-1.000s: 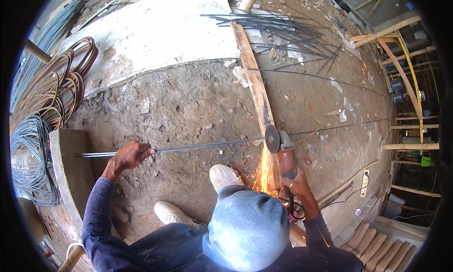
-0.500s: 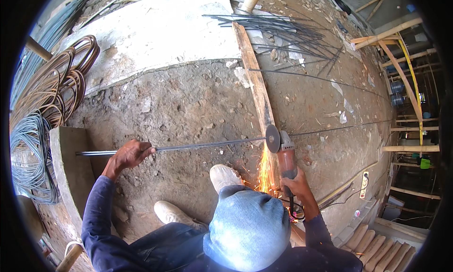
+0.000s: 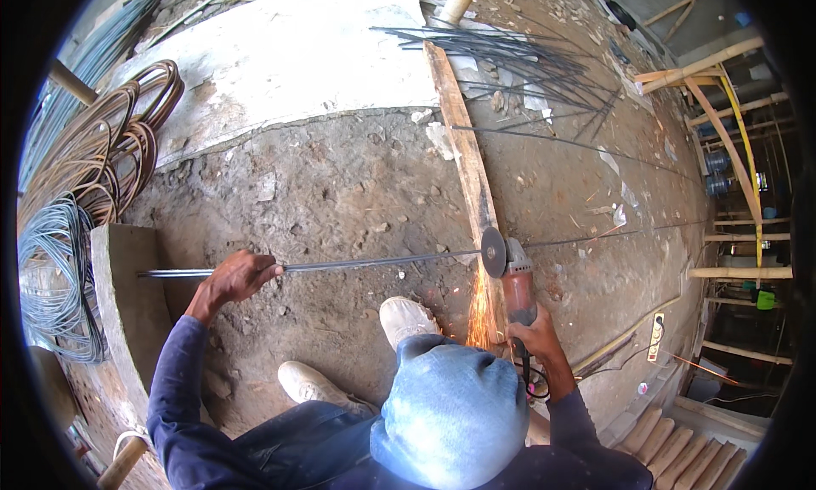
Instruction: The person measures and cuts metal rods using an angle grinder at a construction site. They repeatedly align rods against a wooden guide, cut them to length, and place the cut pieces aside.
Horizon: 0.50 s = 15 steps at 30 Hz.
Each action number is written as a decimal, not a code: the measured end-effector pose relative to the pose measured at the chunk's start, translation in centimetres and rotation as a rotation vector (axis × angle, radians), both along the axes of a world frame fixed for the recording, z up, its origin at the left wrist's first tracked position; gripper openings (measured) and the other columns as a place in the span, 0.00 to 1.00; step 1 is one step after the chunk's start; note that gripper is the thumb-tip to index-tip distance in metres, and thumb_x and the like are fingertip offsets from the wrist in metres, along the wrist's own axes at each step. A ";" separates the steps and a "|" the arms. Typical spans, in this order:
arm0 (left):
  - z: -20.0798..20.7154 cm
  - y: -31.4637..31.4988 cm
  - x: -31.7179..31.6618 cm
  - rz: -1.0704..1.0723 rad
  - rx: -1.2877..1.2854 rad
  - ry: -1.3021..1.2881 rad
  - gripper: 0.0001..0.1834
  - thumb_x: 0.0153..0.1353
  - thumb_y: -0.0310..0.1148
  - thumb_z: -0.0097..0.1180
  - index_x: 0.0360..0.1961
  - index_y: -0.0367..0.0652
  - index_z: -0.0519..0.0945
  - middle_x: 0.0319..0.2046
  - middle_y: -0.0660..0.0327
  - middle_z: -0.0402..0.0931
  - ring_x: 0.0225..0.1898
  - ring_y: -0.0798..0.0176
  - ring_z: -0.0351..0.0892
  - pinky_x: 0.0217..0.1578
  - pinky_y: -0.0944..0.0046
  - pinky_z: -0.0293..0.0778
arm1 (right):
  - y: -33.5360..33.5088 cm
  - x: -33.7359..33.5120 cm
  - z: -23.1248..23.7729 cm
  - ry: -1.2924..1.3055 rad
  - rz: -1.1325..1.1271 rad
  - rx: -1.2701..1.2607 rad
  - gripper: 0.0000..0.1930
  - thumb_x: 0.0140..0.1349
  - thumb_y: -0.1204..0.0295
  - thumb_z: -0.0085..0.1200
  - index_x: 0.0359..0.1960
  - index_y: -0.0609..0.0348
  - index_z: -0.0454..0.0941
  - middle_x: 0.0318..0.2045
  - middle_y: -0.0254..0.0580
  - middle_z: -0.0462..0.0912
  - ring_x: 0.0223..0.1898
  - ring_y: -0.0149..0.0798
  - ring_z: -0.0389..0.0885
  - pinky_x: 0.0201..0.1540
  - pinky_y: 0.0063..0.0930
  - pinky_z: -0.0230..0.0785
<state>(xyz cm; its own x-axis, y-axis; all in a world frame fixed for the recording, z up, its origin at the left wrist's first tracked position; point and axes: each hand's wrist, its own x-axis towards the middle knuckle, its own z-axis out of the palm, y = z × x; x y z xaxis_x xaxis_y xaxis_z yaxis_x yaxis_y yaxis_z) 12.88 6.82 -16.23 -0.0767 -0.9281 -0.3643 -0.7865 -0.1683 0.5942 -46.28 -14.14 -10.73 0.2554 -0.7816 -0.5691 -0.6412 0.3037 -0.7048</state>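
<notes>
My left hand is closed around a few thin steel rods that run side by side. Their left ends reach a grey concrete slab standing on edge. In my right hand is the handle of a red-and-grey angle grinder. Its cutting disc meets the rods above a long wooden plank. Orange sparks spray from the disc down along the plank. A blue cloth head covering hides the lower middle, including part of the plank.
Coils of brown rod and blue-grey wire lie at the left. Cut dark rods are heaped beyond the plank. A power strip lies at the right near bamboo poles. My shoes stand close to the plank.
The spark stream looks narrower, with fewer bright sparks near my right wrist. The whole view has shifted slightly; both hands keep their grips and nearly the same places.
</notes>
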 end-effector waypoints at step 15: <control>0.0 0.4 -1.2 0.003 0.035 -0.163 0.31 0.77 0.62 0.52 0.39 0.43 0.86 0.24 0.47 0.82 0.32 0.35 0.85 0.37 0.39 0.77 | 0.0 0.7 1.3 -0.005 -0.013 0.067 0.21 0.53 0.75 0.66 0.50 0.64 0.78 0.33 0.36 0.83 0.27 0.33 0.84 0.32 0.34 0.80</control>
<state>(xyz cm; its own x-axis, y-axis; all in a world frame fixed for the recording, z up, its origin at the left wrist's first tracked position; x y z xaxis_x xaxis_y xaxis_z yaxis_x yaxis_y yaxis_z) 11.63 7.17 -16.27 -0.0108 -0.9146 -0.4042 -0.8716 -0.1895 0.4520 -45.58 -14.19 -9.45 0.2486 -0.7448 -0.6192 -0.6338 0.3584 -0.6855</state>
